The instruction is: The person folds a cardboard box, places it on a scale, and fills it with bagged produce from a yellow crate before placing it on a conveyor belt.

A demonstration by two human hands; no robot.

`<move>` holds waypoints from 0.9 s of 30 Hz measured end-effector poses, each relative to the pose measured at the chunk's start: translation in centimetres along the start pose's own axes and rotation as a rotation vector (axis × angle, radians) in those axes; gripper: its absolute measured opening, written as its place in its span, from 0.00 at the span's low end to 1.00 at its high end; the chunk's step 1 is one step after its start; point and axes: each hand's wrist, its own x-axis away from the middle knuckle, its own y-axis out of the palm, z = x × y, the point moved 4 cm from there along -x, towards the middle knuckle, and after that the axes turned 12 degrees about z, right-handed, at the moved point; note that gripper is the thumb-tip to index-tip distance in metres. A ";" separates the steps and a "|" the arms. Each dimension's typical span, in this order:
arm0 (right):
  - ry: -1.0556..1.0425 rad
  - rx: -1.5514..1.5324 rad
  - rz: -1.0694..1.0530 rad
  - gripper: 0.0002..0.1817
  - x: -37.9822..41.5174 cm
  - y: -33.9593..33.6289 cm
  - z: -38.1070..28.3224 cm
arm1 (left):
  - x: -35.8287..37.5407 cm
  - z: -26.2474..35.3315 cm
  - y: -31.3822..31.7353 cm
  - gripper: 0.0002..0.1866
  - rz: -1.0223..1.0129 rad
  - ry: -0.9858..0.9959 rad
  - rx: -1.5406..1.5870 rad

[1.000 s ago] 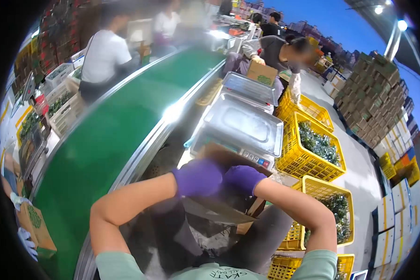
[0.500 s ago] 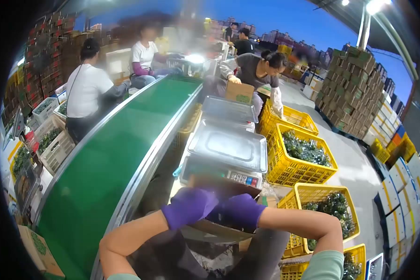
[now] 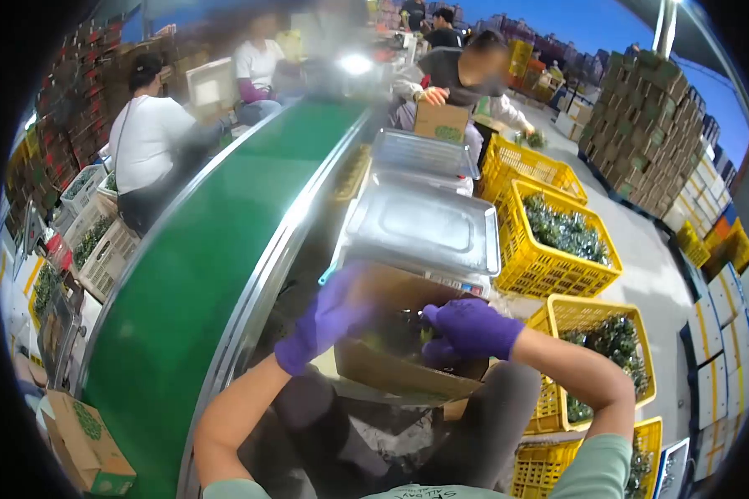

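A brown cardboard box (image 3: 395,372) stands tilted in front of me, over my knees, its open top facing up. My left hand (image 3: 329,320), in a purple glove, is at the box's left rim; motion blurs its fingers. Gloved the same way, my right hand (image 3: 474,329) reaches over the right side into the box, its fingers curled. A bit of green shows at those fingertips, too small to name. The inside of the box is dark, with some shiny material in it. Just beyond the box is a weighing scale with a steel tray (image 3: 424,226).
A green conveyor belt (image 3: 200,258) runs along my left. To my right stand yellow crates (image 3: 558,279) with leafy green bundles in clear wrap. A co-worker (image 3: 453,71) ahead holds a small box (image 3: 441,123). A printed carton (image 3: 87,445) lies at lower left.
My hands have moved apart, and the box's open top now shows between them. The right hand has shifted right and up. The co-worker ahead has lifted a green bundle beside the crate.
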 end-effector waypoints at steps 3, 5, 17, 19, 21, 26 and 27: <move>0.081 0.028 0.035 0.19 0.1 -2.2 -1.9 | 0.5 0.2 0.4 0.36 0.055 0.125 -0.037; 0.235 0.056 -0.161 0.14 -0.3 -0.9 -1.8 | 1.4 0.7 0.8 0.37 0.048 0.043 -0.002; 0.056 -0.011 -0.177 0.09 0.3 2.8 -0.4 | 3.0 0.2 0.7 0.33 0.110 0.163 -0.077; 0.029 0.017 -0.098 0.08 0.8 3.8 -0.2 | 3.2 0.3 1.0 0.33 0.097 0.135 -0.079; 0.038 0.005 -0.091 0.10 1.8 3.0 -0.8 | 2.9 -0.1 1.0 0.33 0.103 0.175 -0.047; 0.254 -0.180 0.426 0.13 5.5 -6.3 -2.0 | 2.1 -1.7 -2.2 0.35 -0.008 -0.035 0.245; 0.363 -0.038 0.380 0.10 7.5 -7.3 0.0 | 1.5 -1.8 -2.8 0.37 -0.003 -0.013 0.172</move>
